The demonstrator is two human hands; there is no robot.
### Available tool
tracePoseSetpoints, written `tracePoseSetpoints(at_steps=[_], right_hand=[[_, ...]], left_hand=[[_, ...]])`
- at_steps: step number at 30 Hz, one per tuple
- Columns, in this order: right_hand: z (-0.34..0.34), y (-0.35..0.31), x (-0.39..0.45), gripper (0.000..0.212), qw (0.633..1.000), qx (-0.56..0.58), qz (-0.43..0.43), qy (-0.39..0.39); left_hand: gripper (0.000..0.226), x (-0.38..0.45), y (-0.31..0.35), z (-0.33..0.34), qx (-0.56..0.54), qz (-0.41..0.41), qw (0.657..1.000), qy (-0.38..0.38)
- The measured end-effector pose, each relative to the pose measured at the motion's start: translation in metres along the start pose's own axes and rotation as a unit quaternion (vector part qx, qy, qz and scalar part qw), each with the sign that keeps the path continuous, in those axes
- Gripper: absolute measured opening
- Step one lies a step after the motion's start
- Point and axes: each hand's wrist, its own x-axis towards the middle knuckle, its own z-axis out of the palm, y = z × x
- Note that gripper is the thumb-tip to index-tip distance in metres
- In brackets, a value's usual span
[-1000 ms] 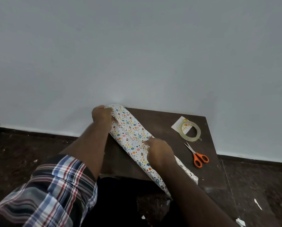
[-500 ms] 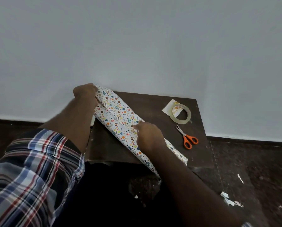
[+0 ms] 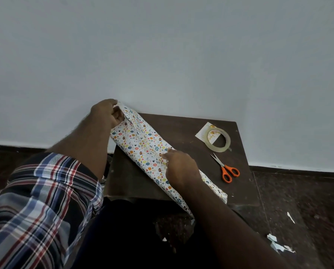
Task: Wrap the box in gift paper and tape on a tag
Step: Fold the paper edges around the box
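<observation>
Patterned gift paper (image 3: 142, 144) lies folded over the box in a long diagonal strip across the small dark wooden table (image 3: 183, 129); the box itself is hidden under the paper. My left hand (image 3: 106, 113) grips the paper's far end at the table's back left corner. My right hand (image 3: 179, 166) rests on the middle of the strip with its fingers curled on the paper's edge. A roll of clear tape (image 3: 218, 139) lies on a white gift tag (image 3: 205, 132) at the table's back right.
Orange-handled scissors (image 3: 225, 169) lie on the table right of the paper. A pale wall stands directly behind the table. Paper scraps (image 3: 278, 245) litter the dark floor at the right. My plaid sleeve (image 3: 40, 206) fills the lower left.
My left hand has turned and now lifts the paper's far end. My right hand stays on the middle of the strip. The camera view shifted.
</observation>
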Motion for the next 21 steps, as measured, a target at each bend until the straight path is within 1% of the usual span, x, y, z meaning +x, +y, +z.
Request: tracePoseSetpoints(at_steps=[2, 6, 8, 12, 15, 17, 21], right_hand=[[0.0, 0.0, 0.001, 0.061, 1.0, 0.003, 0.001, -0.006], [0.0, -0.001, 0.001, 0.062, 1.0, 0.005, 0.002, -0.006], [-0.001, -0.001, 0.001, 0.062, 1.0, 0.006, 0.003, -0.006], [-0.001, 0.0, 0.0, 0.063, 1.0, 0.01, 0.002, -0.007], [-0.001, 0.001, 0.001, 0.063, 1.0, 0.009, 0.003, -0.01], [-0.001, 0.002, 0.001, 0.062, 1.0, 0.008, 0.004, -0.013], [-0.001, 0.001, 0.002, 0.062, 1.0, 0.011, 0.005, -0.015]], left_hand=[[0.01, 0.0, 0.0, -0.001, -0.001, -0.022, 0.999, -0.023], [0.015, 0.003, 0.003, -0.001, -0.004, -0.047, 0.998, -0.048], [0.016, 0.001, 0.002, 0.001, 0.015, -0.046, 0.998, -0.033], [0.021, 0.002, -0.001, 0.01, 0.091, 0.011, 0.996, 0.017], [0.017, 0.01, 0.0, 0.012, 0.131, 0.037, 0.989, 0.052], [0.02, 0.014, 0.002, 0.011, 0.15, 0.035, 0.986, 0.07], [0.019, 0.012, 0.005, 0.011, 0.121, 0.012, 0.991, 0.056]])
